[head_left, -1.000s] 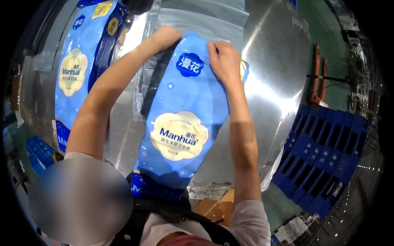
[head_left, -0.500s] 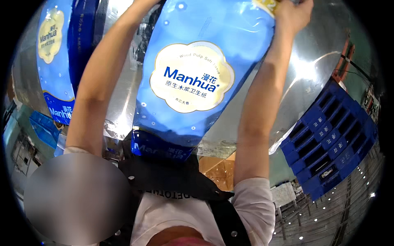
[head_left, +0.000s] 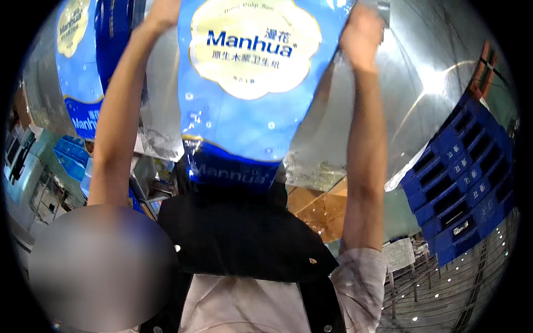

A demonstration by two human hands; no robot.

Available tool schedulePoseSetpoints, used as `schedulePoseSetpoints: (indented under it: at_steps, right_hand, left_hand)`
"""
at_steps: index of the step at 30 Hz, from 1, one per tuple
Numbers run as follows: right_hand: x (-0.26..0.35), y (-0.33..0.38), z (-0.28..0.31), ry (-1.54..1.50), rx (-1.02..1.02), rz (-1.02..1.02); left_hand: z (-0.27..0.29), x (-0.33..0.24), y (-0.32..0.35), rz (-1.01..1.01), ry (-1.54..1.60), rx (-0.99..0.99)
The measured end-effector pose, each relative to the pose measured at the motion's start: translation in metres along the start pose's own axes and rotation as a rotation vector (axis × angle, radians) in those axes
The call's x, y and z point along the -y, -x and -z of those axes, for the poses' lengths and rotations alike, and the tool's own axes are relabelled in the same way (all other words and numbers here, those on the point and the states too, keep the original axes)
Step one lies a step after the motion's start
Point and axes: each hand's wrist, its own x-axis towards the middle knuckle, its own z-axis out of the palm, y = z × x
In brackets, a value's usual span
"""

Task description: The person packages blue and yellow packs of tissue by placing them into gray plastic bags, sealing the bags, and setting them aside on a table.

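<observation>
A large light-blue plastic package of tissue paper [head_left: 233,119], with a cream flower-shaped label and a dark-blue lower band, lies in front of my chest. Its top runs out of view. At its upper right edge is my right hand [head_left: 362,38], fingers curled closed against the plastic and slightly blurred. My left hand [head_left: 165,14] is beside the package's upper left edge, cut off by the top of the picture, so its fingers are hidden. Both arms reach forward along the package's sides.
A shiny metal surface [head_left: 411,105] curves beneath the package. Another blue tissue package [head_left: 80,72] stands at the left. Blue slotted crates [head_left: 461,183] are stacked at the right. Brown cardboard [head_left: 319,208] shows below the metal edge, and a light-blue bin [head_left: 72,158] sits at lower left.
The package has shifted away from me, its label now nearer the top of the picture. My right hand has come lower and inward along the package's edge. The surroundings shifted slightly right.
</observation>
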Motion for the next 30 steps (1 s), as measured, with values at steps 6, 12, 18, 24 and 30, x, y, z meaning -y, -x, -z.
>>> schedulePoseSetpoints:
  at_steps: [6, 12, 18, 24, 30]
  right_hand:
    - [0.132, 0.279, 0.044, -0.131, 0.522, -0.162]
    - [0.180, 0.325, 0.036, -0.839, 0.774, -0.499]
    - [0.168, 0.266, 0.088, -0.818, 0.387, -0.679]
    - [0.108, 0.304, 0.048, -0.214, 0.345, -0.527]
    - [0.219, 0.292, 0.027, -0.344, 0.055, -0.290]
  left_hand:
    - [-0.087, -0.096, 0.291, 0.257, -0.148, 0.461]
    - [-0.136, -0.132, 0.339, 0.182, 0.570, 0.309]
    - [-0.070, -0.187, 0.280, 0.535, 0.477, 0.331]
    - [-0.091, -0.130, 0.315, 0.553, 0.491, 0.295]
    - [-0.122, -0.121, 0.328, 0.464, 0.490, 0.016]
